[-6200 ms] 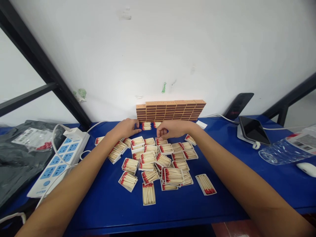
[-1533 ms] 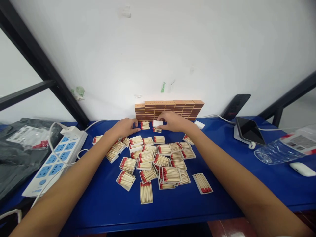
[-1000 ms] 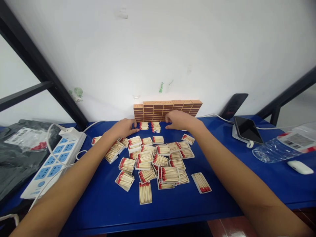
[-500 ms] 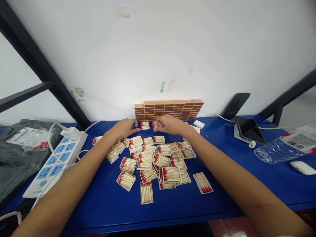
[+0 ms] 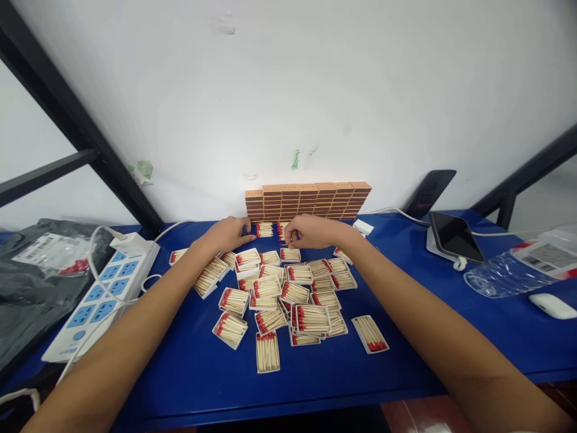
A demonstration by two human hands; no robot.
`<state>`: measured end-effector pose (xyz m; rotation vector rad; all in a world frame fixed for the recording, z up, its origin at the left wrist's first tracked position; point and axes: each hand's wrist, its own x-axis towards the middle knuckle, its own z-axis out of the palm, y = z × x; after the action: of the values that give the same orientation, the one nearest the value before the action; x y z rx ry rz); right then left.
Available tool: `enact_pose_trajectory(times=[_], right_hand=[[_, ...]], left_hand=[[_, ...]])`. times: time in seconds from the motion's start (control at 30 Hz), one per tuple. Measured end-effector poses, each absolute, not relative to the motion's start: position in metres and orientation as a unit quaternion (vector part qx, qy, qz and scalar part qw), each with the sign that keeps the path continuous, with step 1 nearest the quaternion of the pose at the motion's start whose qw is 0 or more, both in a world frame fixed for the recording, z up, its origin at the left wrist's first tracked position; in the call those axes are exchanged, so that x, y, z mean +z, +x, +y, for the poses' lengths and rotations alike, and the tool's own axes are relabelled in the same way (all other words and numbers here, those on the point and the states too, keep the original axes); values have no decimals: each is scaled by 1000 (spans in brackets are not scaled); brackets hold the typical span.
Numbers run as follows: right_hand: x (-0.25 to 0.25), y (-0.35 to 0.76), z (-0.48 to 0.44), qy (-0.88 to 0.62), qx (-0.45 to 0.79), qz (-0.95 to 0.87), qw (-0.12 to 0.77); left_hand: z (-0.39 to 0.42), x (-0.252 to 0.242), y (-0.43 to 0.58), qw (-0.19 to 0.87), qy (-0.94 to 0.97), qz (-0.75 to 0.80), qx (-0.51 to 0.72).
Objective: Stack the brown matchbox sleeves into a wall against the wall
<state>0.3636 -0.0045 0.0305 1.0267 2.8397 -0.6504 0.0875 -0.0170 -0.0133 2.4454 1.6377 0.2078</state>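
Note:
Many white trays of red-tipped matches (image 5: 311, 319) lie in a loose heap on the blue table. My left hand (image 5: 232, 233) rests on the table left of a small row of loose matches (image 5: 264, 230), its fingers apart and nothing seen in them. My right hand (image 5: 306, 231) is pinched beside a second row of matches (image 5: 282, 230); what its fingertips hold is too small to make out. Behind both hands stands a stacked wall of brown matchboxes (image 5: 309, 201). A tray of matches (image 5: 291, 255) lies just below my right hand.
At the left are a white power strip (image 5: 103, 294) with cables and a dark plastic bag (image 5: 40, 282). At the right are a phone on a stand (image 5: 457, 236), a plastic bottle (image 5: 500, 276) and a white mouse (image 5: 553, 306). White pieces (image 5: 363, 227) lie behind my right wrist.
My right hand has moved slightly toward me, to the near edge of the second row of matches. My left hand has stayed in place.

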Motion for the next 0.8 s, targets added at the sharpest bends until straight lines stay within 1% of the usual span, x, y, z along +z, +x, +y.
enact_pose_trajectory(times=[0.33, 0.63, 0.8], right_hand=[[35, 363, -16, 335, -159, 928, 29], [31, 355, -25, 351, -118, 926, 71], [32, 357, -25, 342, -131, 929, 54]], left_hand=[[-17, -13, 88, 94, 827, 550, 72], [-18, -14, 88, 92, 828, 547, 76], [-18, -12, 89, 90, 826, 552, 69]])
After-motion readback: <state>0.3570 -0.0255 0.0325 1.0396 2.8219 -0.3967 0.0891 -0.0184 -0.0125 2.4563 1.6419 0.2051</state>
